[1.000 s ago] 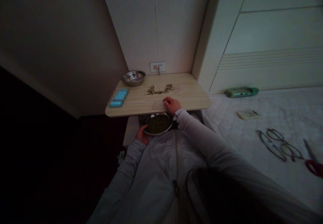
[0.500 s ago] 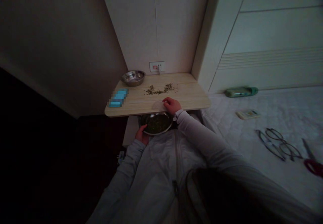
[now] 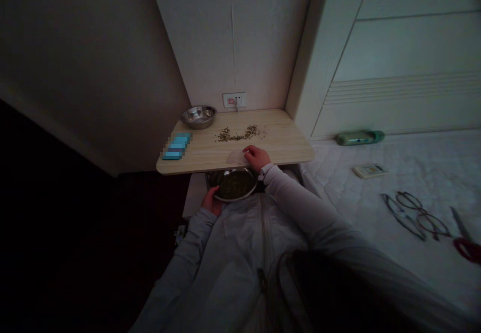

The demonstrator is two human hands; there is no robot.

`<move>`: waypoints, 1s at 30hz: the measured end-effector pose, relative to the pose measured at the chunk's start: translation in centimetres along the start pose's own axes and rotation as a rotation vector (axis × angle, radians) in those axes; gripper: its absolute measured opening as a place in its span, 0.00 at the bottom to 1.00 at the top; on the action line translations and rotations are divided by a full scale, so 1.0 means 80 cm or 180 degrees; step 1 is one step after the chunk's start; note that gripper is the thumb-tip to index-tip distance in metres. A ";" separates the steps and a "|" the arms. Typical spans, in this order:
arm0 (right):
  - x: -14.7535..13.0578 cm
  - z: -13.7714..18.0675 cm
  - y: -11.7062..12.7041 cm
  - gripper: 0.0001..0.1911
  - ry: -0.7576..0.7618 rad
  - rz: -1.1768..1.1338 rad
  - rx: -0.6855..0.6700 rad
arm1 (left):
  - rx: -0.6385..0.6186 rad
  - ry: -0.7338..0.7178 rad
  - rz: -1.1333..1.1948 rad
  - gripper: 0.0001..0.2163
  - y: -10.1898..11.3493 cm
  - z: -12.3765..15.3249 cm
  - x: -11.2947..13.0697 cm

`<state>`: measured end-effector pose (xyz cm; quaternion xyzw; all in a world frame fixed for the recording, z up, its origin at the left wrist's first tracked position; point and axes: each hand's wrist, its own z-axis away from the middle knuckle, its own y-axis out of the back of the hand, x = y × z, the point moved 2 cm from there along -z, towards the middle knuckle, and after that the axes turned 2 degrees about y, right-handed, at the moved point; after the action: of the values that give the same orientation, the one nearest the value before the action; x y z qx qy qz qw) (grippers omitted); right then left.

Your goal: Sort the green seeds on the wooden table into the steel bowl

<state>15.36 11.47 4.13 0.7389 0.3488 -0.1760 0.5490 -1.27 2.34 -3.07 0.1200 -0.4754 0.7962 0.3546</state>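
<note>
My left hand point(image 3: 212, 203) is closed on the left rim of a metal bowl point(image 3: 246, 194), thumb over the edge. Dark green bits fill the bowl, which sits just below the table's front edge against my body. Over the front of the light wooden tabletop point(image 3: 203, 155), my right hand point(image 3: 257, 157) pinches a thin, see-through half-round piece point(image 3: 236, 157); its exact kind is hard to make out. Beyond that hand, small greenish-brown bits point(image 3: 236, 136) lie scattered in a curved band, with paler pinkish crumbs at its right end.
A second metal bowl point(image 3: 199, 116) stands at the table's back left, behind a blurred-out phone-like screen point(image 3: 177, 145). On the white bed point(image 3: 338, 173) to the right lie a green bottle point(image 3: 358, 137), a pale remote-like device point(image 3: 370, 171), glasses point(image 3: 409, 200) and red-handled scissors point(image 3: 468, 249). A wall socket point(image 3: 233, 100) is behind.
Almost nothing differs. Both hands keep their grips and places; the view has shifted very slightly.
</note>
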 end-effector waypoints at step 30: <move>-0.002 0.002 0.001 0.12 -0.0045 0.0053 -0.0049 | 0.0077 -0.0050 -0.0068 0.10 -0.002 0.003 0.000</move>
<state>15.30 11.26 4.22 0.7363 0.3400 -0.1740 0.5586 -1.21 2.18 -2.88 0.1355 -0.4672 0.7970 0.3578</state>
